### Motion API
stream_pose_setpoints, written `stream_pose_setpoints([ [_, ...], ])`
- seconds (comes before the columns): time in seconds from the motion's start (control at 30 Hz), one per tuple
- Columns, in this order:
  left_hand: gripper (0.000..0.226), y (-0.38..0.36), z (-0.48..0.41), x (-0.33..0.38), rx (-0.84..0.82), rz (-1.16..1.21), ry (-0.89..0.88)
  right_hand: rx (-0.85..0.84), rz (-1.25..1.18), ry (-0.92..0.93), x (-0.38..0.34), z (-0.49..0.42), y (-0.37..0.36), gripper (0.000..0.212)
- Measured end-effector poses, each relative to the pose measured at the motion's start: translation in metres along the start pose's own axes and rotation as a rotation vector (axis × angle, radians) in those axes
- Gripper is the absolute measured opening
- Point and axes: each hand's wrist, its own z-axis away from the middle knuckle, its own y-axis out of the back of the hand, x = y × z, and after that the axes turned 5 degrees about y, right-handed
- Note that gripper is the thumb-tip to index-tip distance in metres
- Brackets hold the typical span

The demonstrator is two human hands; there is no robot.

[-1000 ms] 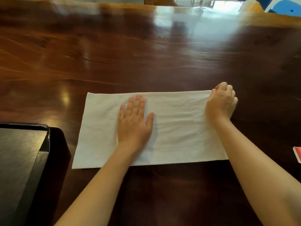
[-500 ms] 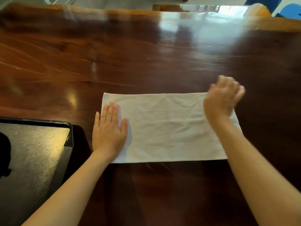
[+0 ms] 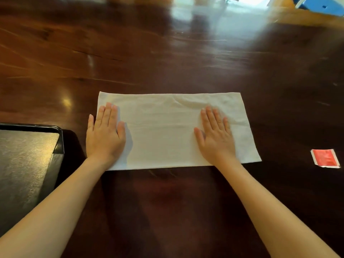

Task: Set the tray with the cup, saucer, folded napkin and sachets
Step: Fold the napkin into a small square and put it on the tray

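A white cloth napkin (image 3: 163, 131) lies flat on the dark wooden table as a long rectangle, folded once. My left hand (image 3: 105, 135) presses palm down on its left end, fingers together and stretched. My right hand (image 3: 216, 135) lies flat on its right part, palm down. A black tray (image 3: 59, 140) sits at the left edge, cut off by the frame; its visible part holds nothing. A red sachet (image 3: 324, 158) lies on the table at the far right. No cup or saucer is in view.
The polished wooden table (image 3: 167, 53) stretches far ahead with window glare at the back. A blue object (image 3: 322, 6) shows at the top right corner beyond the table edge.
My right hand has left the napkin's right far corner, opened, and now lies flat on the cloth. My left hand slid from the middle to the left end.
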Motion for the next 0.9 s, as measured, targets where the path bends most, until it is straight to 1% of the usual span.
stream_pose_setpoints([
  [0.07,0.054,0.001,0.0,-0.001,-0.011,-0.008,0.003,-0.008,0.017,-0.079,0.034,0.009,0.007,0.074],
  [0.13,0.055,0.001,0.0,0.001,-0.023,-0.007,-0.007,-0.006,0.061,-0.118,0.056,0.015,0.012,0.075],
  [0.23,0.055,0.003,-0.002,0.0,-0.041,-0.001,0.0,0.004,0.076,-0.118,0.066,0.018,0.012,0.071],
  [0.3,0.056,0.007,-0.002,0.005,-0.063,-0.018,0.082,0.008,0.083,-0.119,0.065,0.019,0.01,0.071],
  [0.33,0.057,0.008,0.0,0.018,-0.037,-0.017,0.115,0.012,0.089,-0.119,0.064,0.019,0.009,0.07],
  [0.37,0.059,0.009,0.006,0.041,0.0,0.021,0.11,0.015,0.093,-0.117,0.064,0.018,0.008,0.071],
  [0.4,0.061,0.009,0.015,0.074,0.033,0.1,0.054,0.015,0.092,-0.114,0.065,0.017,0.008,0.071],
  [0.43,0.064,0.007,0.028,0.11,0.029,0.179,-0.048,0.013,0.091,-0.111,0.065,0.016,0.007,0.071],
  [0.47,0.063,0.001,0.044,0.145,-0.009,0.209,-0.157,0.013,0.091,-0.109,0.066,0.016,0.007,0.071],
  [0.5,0.06,-0.008,0.06,0.174,-0.082,0.203,-0.233,0.017,0.093,-0.107,0.067,0.016,0.007,0.071],
  [0.57,0.056,-0.024,0.077,0.198,-0.195,0.133,-0.263,0.023,0.092,-0.105,0.067,0.017,0.006,0.071],
  [0.6,0.057,-0.029,0.076,0.193,-0.204,0.092,-0.255,0.025,0.087,-0.102,0.068,0.017,0.006,0.071],
  [0.7,0.064,-0.029,0.06,0.154,-0.129,0.026,-0.236,0.021,0.076,-0.09,0.069,0.016,0.006,0.071],
  [0.77,0.063,-0.022,0.049,0.12,-0.096,0.011,-0.182,0.018,0.079,-0.095,0.069,0.016,0.007,0.07],
  [0.9,0.062,-0.008,0.036,0.038,-0.092,-0.003,-0.046,0.007,0.088,-0.081,0.068,0.017,0.008,0.07],
])
